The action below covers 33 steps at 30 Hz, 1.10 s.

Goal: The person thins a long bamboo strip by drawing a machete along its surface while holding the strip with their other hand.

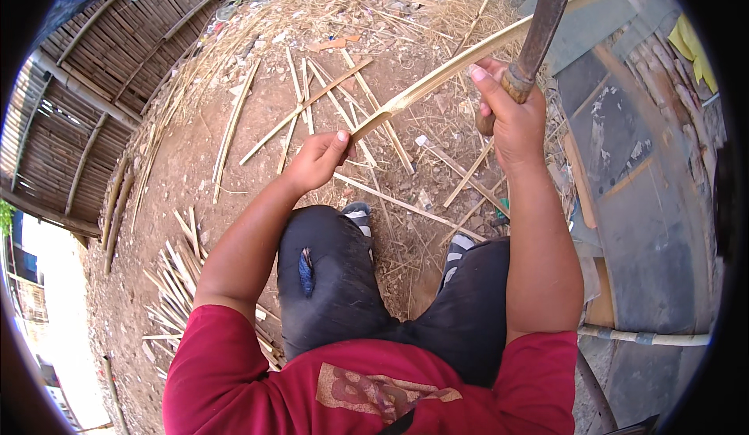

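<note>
My left hand (317, 160) pinches the near end of a long split bamboo strip (445, 71), thumb on top. The strip slants up to the far right, its pale inner side showing, with a joint partway along. My right hand (516, 119) is closed round the wooden handle (515, 84) of a machete, whose dark blade (548, 17) points up and away and crosses in front of the strip. The thumb and fingers of that hand lie close to the strip's lower edge; whether they touch it I cannot tell.
Several cut bamboo strips (305, 110) lie scattered on the dirt ground ahead. A heap of split pieces (178, 279) is beside my left leg. Dark boards (612, 134) lie along the right. A bamboo slat wall (101, 53) stands at the far left, and straw (460, 25) lies further off.
</note>
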Motion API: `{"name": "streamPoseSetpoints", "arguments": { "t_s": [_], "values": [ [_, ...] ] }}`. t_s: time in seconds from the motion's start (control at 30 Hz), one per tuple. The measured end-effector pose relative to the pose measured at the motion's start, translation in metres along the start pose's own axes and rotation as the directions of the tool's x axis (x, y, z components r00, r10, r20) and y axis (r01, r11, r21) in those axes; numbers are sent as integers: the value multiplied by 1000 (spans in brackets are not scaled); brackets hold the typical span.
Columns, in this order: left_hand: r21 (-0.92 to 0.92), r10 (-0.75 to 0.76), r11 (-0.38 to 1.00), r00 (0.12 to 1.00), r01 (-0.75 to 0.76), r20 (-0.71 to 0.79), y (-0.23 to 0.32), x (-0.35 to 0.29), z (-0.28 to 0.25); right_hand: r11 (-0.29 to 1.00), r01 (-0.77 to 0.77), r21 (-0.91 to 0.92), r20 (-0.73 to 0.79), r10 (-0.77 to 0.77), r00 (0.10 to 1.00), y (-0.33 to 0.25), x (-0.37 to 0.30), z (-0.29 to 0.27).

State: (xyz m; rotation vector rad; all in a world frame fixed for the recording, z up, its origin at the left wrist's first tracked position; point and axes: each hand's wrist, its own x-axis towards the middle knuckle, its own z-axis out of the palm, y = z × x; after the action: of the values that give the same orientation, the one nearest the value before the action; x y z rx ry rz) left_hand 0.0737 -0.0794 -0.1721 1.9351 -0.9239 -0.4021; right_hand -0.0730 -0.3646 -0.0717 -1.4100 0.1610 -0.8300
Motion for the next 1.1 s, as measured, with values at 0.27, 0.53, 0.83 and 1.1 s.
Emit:
{"name": "streamPoseSetpoints", "arguments": {
  "t_s": [0.27,0.53,0.83,1.1],
  "values": [
    [269,166,944,980,-190,108,24,34,-12,995,7,-104,47,-2,999,2,7,-9],
    [-328,261,904,962,-274,-84,182,103,-54,960,-71,-271,217,132,967,8,7,-9],
    [-438,277,847,953,-303,-123,237,108,5,945,-36,-325,326,148,934,5,-10,-11],
    [-728,239,618,953,-297,-185,212,86,48,938,-95,-333,336,213,917,20,-32,-27]
  ]
}}
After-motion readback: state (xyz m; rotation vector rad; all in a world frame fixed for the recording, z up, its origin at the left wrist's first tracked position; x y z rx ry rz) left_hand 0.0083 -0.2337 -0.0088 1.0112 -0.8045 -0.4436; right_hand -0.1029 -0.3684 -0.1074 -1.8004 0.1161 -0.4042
